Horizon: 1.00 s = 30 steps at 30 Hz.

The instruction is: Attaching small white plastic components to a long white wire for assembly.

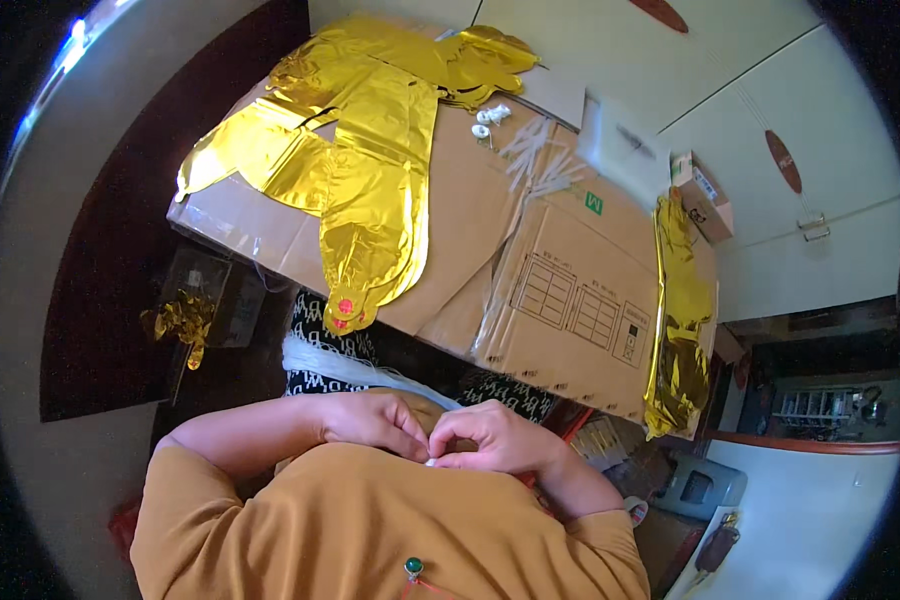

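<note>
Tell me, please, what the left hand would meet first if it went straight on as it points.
The left hand would probably meet the small white item or the right hand pinched close to it; depth leaves unclear which comes first.

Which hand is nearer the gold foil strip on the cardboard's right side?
Right. In the picture, the right hand is below and left of the gold foil strip; the left hand is farther left and away.
</note>
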### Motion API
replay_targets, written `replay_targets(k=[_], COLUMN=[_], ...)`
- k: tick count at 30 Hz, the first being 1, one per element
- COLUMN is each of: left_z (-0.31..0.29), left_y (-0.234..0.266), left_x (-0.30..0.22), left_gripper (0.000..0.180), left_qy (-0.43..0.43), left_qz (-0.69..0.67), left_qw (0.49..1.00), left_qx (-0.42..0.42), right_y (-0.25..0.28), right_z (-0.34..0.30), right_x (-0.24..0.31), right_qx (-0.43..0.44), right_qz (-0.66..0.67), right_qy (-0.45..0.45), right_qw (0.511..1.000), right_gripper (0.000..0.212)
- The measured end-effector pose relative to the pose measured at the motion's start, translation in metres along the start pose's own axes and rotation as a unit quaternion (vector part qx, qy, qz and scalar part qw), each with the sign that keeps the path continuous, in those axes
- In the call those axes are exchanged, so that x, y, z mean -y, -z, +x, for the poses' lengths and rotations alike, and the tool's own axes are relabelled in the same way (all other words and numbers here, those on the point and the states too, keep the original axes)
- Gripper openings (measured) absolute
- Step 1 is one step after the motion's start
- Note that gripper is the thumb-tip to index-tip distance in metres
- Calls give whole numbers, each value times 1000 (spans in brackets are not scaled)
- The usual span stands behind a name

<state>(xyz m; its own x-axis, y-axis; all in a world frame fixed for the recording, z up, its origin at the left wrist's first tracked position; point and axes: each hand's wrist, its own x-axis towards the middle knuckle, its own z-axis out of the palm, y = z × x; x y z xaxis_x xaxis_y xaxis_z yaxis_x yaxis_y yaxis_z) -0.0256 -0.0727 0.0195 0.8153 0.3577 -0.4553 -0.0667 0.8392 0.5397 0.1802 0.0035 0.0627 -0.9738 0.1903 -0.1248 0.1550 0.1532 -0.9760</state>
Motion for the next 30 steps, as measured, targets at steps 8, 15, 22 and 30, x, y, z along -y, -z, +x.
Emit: replay_targets(k=[8, 15, 22, 30], left_z=[2, 3, -6, -23], left_y=[7, 14, 10, 19], left_x=[3, 1, -20, -61], left_gripper=[16, 16, 12, 13], left_qy=[-41, -29, -92, -152], left_qz=[80, 66, -20, -34], left_qw=[995, 993, 991, 986], left_qx=[-50, -89, -94, -61], right_y=[1, 3, 16, 55], right_z=[4, 9, 18, 45], right_x=[-9, -7, -9, 20], right_qx=[-28, -70, -88, -80], right_qz=[-3, 86, 27, -47], right_qy=[14, -86, -24, 97], right_qw=[1000, 990, 995, 991], right_gripper=[13, 13, 13, 12])
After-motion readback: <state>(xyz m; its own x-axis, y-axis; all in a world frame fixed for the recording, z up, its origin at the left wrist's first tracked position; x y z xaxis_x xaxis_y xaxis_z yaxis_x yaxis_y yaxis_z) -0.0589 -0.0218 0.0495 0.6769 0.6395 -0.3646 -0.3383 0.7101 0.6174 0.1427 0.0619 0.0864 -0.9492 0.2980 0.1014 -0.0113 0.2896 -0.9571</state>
